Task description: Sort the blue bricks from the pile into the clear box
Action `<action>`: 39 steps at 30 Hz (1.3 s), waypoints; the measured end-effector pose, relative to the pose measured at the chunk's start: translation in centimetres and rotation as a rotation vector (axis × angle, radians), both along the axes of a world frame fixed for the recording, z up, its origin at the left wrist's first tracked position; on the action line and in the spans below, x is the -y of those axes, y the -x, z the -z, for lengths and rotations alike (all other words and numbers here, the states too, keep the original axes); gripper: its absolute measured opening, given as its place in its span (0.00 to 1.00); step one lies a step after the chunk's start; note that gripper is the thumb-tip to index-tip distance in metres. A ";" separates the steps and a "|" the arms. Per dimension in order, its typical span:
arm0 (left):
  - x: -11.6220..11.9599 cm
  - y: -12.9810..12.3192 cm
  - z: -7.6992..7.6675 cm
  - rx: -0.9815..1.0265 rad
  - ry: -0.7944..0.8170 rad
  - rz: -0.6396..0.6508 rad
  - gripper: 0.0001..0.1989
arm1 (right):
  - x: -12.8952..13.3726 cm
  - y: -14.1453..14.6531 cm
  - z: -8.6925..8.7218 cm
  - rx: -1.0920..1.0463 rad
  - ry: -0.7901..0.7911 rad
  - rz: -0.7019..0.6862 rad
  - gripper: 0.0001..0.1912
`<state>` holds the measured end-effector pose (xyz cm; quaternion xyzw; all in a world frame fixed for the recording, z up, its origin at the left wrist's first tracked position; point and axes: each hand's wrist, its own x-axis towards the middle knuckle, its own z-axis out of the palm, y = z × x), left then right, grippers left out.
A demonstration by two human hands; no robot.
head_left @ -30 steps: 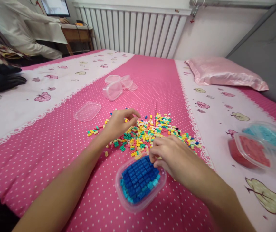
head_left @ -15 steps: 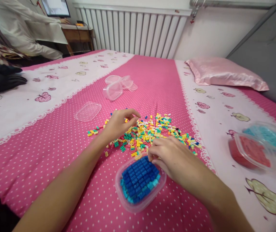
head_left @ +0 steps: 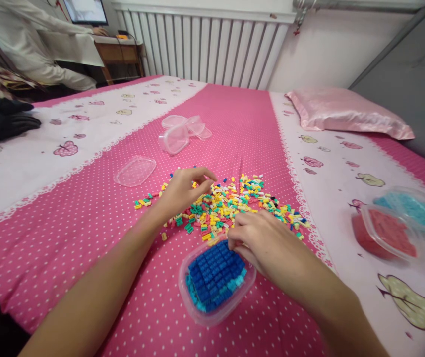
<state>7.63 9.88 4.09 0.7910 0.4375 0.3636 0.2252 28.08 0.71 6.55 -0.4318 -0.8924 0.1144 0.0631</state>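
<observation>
A clear plastic container (head_left: pixel 217 317) sits on the bed near me, with dark blue bricks (head_left: pixel 214 270) in tidy rows over light blue ones. My right hand (head_left: pixel 257 238) is at its upper right edge, fingers pinched together over the dark blue bricks; whatever is between the fingertips is hidden. Beyond the container lies a loose spread of small mixed bricks (head_left: pixel 215 210), yellow, green, red and white. My left hand (head_left: pixel 188 188) hovers over the left part of this spread, its fingers curved and apart, with nothing seen in them.
A clear lid (head_left: pixel 136 171) lies left of the bricks; empty clear containers (head_left: pixel 176 139) are farther back. At the right stand a container of red bricks (head_left: pixel 387 233) and one of light blue bricks (head_left: pixel 416 210). A pillow (head_left: pixel 349 111) is behind. A person (head_left: pixel 30 44) sits at a desk.
The brick container has shifted very slightly under my right hand. Both hands are almost where they were.
</observation>
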 end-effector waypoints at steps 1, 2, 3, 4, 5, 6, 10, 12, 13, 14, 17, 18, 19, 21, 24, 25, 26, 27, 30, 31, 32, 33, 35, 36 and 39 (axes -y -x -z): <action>0.0 0.0 0.0 -0.001 -0.001 0.001 0.08 | 0.0 -0.1 0.1 -0.005 0.000 -0.005 0.09; 0.0 0.0 0.0 -0.002 -0.001 0.000 0.08 | 0.1 -0.2 0.1 -0.011 0.007 0.002 0.09; 0.0 0.0 0.0 -0.003 -0.002 -0.001 0.08 | 0.1 -0.2 0.2 -0.019 0.017 0.019 0.09; 0.0 0.1 0.0 -0.005 -0.003 -0.003 0.08 | 0.2 -0.3 0.2 -0.029 0.028 0.040 0.09; 0.0 0.1 0.0 -0.007 -0.006 -0.006 0.08 | 0.2 -0.4 0.2 -0.042 0.038 0.060 0.09; 0.0 0.1 0.0 -0.010 -0.006 -0.008 0.08 | 0.3 -0.4 0.2 -0.052 0.044 0.077 0.09; 0.1 0.0 -0.1 -0.014 -0.008 -0.015 0.09 | 0.4 -0.5 0.1 -0.072 0.069 0.093 0.11; 0.0 0.1 0.0 -0.018 -0.003 -0.016 0.09 | 0.4 -0.5 0.0 -0.073 0.073 0.095 0.11; -0.1 0.2 0.0 -0.024 -0.003 -0.025 0.09 | 0.4 -0.6 -0.1 -0.075 0.074 0.095 0.11; -0.3 0.3 0.2 -0.037 -0.011 -0.042 0.09 | 0.3 -0.7 -0.3 -0.082 0.073 0.095 0.11; -1.1 0.8 0.9 -0.150 -0.125 -0.135 0.10 | 0.1 -1.0 -0.8 -0.131 0.054 0.089 0.09; -1.4 0.9 1.3 -0.215 -0.174 -0.157 0.11 | -0.1 -1.2 -0.9 -0.151 0.042 0.093 0.08; -1.8 0.9 1.6 -0.287 -0.217 -0.159 0.12 | -0.3 -1.4 -1.0 -0.173 0.029 0.097 0.07; -2.3 0.5 2.3 -0.424 -0.273 -0.098 0.14 | -1.0 -1.9 -0.9 -0.221 0.002 0.121 0.06; -2.8 -0.7 3.0 -0.585 -0.316 0.042 0.15 | -2.4 -2.6 0.2 -0.301 -0.058 0.189 0.05; -2.9 -1.1 3.1 -0.625 -0.314 0.059 0.14 | -2.9 -2.8 0.8 -0.323 -0.083 0.220 0.05; -2.9 -1.4 3.2 -0.654 -0.304 0.060 0.13 | -3.4 -3.0 1.4 -0.342 -0.105 0.251 0.05; -2.9 -1.6 3.2 -0.671 -0.289 0.051 0.12 | -3.8 -3.1 2.0 -0.353 -0.117 0.274 0.04; -3.0 -1.6 3.0 -0.654 -0.252 -0.002 0.10 | -4.8 -3.5 3.5 -0.371 -0.124 0.305 0.05; -3.0 -1.6 3.0 -0.640 -0.247 -0.016 0.09 | -4.9 -3.5 3.8 -0.381 -0.123 0.306 0.05; -3.0 -1.5 2.9 -0.626 -0.244 -0.025 0.09 | -5.0 -3.5 4.1 -0.393 -0.122 0.307 0.06; -3.0 -1.4 2.9 -0.608 -0.245 -0.029 0.08 | -5.1 -3.5 4.3 -0.408 -0.122 0.303 0.06; -2.8 -1.2 2.8 -0.564 -0.255 -0.020 0.07 | -5.0 -3.1 4.5 -0.438 -0.135 0.287 0.08; -2.6 -1.1 2.7 -0.529 -0.266 -0.012 0.07 | -4.8 -2.8 4.5 -0.444 -0.159 0.290 0.09; -1.4 -1.0 2.3 -0.344 -0.281 0.017 0.07 | -4.2 -1.5 4.4 -0.438 -0.287 0.364 0.12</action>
